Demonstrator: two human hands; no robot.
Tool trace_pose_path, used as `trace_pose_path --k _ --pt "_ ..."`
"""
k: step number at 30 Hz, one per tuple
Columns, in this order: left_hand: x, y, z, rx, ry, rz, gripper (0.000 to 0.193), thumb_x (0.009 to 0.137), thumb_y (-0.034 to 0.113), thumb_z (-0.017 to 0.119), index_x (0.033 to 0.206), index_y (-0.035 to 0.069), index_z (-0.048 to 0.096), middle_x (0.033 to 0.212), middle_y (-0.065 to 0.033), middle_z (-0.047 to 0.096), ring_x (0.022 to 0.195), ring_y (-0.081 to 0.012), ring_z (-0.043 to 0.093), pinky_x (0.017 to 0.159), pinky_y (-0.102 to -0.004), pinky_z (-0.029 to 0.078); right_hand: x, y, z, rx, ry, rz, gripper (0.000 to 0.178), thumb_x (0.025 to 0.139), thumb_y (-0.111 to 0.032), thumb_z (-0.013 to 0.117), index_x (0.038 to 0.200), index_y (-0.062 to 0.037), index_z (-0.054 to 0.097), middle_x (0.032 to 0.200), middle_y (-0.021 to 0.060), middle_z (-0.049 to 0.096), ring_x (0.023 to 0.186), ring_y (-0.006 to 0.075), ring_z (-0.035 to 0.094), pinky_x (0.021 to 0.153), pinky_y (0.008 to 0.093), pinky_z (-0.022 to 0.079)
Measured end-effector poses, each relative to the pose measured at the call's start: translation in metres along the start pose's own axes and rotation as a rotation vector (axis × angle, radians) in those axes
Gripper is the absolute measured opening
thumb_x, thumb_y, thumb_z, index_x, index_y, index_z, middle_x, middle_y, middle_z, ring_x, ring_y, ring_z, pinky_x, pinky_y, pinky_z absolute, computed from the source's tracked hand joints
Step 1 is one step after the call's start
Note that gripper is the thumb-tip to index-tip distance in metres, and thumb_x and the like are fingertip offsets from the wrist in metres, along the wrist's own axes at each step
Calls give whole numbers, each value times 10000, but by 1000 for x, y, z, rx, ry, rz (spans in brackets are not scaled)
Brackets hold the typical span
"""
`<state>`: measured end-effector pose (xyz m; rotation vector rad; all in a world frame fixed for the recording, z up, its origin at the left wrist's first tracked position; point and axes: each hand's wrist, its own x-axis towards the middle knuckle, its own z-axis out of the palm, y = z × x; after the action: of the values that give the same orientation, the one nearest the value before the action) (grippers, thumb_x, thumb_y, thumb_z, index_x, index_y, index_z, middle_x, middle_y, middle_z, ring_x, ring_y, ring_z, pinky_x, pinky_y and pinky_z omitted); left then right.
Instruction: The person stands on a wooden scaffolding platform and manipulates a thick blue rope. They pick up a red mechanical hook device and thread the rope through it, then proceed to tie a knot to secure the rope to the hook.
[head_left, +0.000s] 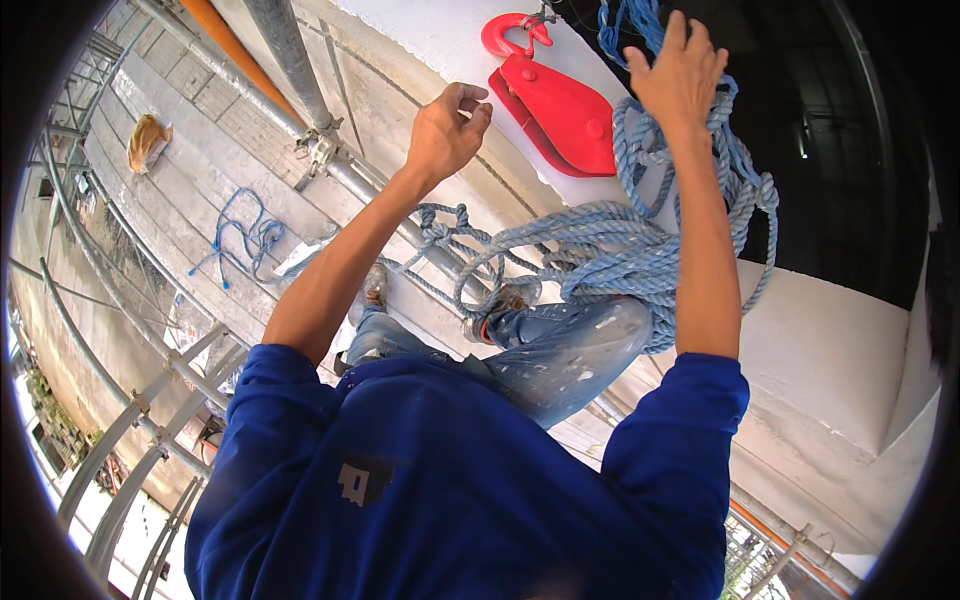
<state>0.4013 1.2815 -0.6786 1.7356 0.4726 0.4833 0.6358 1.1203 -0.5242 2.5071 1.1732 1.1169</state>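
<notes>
A red pulley block (560, 115) with a red hook (515, 35) at its upper end lies on a white ledge (590, 190). My left hand (450, 130) is just left of the block, apart from it, with loosely bent fingers and nothing visible in them. To the right of the block, my right hand (680, 80) is stretched over the blue rope with its fingers spread; whether they touch it I cannot tell. Coils of the blue rope (610, 245) are heaped below the block, draping over the ledge and near my raised leg. Finer blue strands (632, 25) show beyond my right fingertips.
Scaffold pipes (290, 60) with a clamp (322, 150) run along my left. Below them lies a plank platform (160, 210) bearing a loose blue cord (250, 235) and a crumpled yellowish bag (148, 143). A dark opening (830, 140) is at the right, beyond the ledge.
</notes>
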Motion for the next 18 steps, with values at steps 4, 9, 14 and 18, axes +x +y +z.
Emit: trace_pose_path --k 4,9,14,18 --pt "3 -2 26 -140 -207 -275 364 1017 256 627 1215 -49 639 1007 -119 741 803 -161 705 665 -296 590 -64 -71 -27 365 -564 -90 1128 662 -549 835 1593 -159 332 1476 248 462 1366 417 466 1114 613 353" --pt "5 2 55 -205 -197 -234 473 1006 281 647 1314 -73 584 1059 -152 733 868 -179 714 677 -307 604 -60 -60 0 639 -828 3 1103 644 -384 805 1606 -155 315 1333 215 564 1246 376 564 1058 472 446" --pt "-14 13 54 -356 -185 -178 776 963 449 697 1507 -26 413 1369 -231 571 1100 -259 655 799 -333 587 -53 -50 0 1232 -920 223 808 767 -337 713 1483 -47 476 1073 125 666 974 283 663 917 362 518" --pt "-31 29 48 -552 -204 -188 956 916 513 735 1578 -6 282 1469 -242 475 1212 -291 603 960 -383 535 -57 -58 -12 1897 -1013 714 501 911 -346 594 1266 7 604 1100 116 694 928 206 679 858 352 550"
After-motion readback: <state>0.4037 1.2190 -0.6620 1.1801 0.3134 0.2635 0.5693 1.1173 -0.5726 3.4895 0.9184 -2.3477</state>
